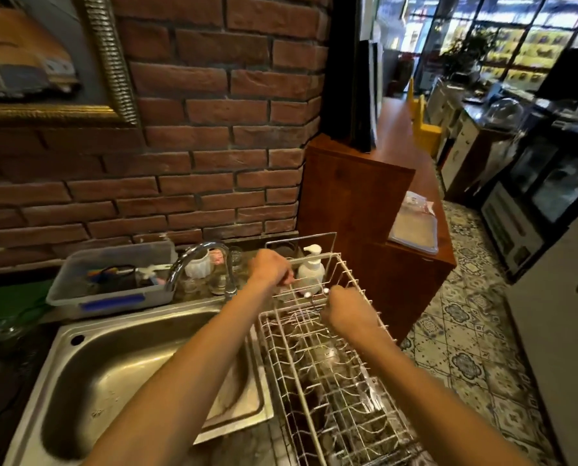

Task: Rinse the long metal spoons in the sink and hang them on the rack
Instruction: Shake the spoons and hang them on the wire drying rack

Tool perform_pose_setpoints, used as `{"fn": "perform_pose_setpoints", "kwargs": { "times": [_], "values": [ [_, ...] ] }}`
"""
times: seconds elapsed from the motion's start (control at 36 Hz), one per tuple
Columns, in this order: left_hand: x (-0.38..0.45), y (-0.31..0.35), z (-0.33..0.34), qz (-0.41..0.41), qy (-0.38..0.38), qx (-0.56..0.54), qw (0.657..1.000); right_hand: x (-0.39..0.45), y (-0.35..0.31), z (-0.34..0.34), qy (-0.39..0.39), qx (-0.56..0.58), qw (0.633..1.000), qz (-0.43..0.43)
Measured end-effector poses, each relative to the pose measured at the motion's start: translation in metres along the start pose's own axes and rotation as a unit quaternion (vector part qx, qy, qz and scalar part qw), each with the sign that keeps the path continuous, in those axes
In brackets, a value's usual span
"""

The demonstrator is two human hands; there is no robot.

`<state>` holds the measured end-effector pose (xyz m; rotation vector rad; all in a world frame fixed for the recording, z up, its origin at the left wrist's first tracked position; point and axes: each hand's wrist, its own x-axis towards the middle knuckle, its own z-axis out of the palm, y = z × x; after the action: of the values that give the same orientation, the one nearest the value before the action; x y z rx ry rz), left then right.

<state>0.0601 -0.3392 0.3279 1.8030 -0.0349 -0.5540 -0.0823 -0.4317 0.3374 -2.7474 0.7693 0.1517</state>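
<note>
The left hand is curled around something thin at the far end of the white wire dish rack, and the right hand is closed in a pinch just right of it. The spoons themselves are too small to make out; they are probably at that far rail. Judging by the task, each handle should be hooked fully before it is let go. The sink lies to the left.

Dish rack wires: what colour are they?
White, on the dish rack in the head view, right of the steel sink.

Two hands, one rack, one sink, one tap, one soap bottle.
</note>
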Motion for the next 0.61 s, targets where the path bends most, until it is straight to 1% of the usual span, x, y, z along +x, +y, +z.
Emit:
{"fn": "perform_pose_setpoints", "kwargs": {
  "times": [0.08,0.14,0.17,0.22,0.25,0.36,0.44,0.61],
  "values": [
    [-0.003,-0.013,-0.039,-0.01,0.015,-0.035,0.999,0.01,-0.035,0.0,-0.016,0.09,0.995,-0.041],
    [-0.006,-0.028,-0.064,-0.016,0.031,-0.055,0.998,0.015,-0.062,0.007,-0.05,0.161,0.984,-0.059],
    [-0.007,-0.037,-0.076,-0.015,0.039,-0.054,0.998,0.016,-0.075,0.012,-0.074,0.207,0.974,-0.056],
    [-0.011,-0.057,-0.098,-0.016,0.051,-0.046,0.998,0.019,-0.101,0.026,-0.132,0.322,0.937,-0.035],
    [-0.013,-0.068,-0.108,-0.022,0.057,-0.045,0.997,0.021,-0.113,0.034,-0.156,0.357,0.92,-0.027],
    [-0.016,-0.119,-0.146,-0.067,0.105,-0.057,0.991,0.028,-0.15,0.075,-0.207,0.377,0.903,-0.013],
    [-0.016,-0.157,-0.168,-0.109,0.122,-0.06,0.985,0.032,-0.166,0.108,-0.223,0.347,0.911,-0.01],
    [-0.005,-0.22,-0.193,-0.196,0.129,-0.103,0.967,0.049,-0.17,0.181,-0.262,0.311,0.913,0.038]
  ]
}}
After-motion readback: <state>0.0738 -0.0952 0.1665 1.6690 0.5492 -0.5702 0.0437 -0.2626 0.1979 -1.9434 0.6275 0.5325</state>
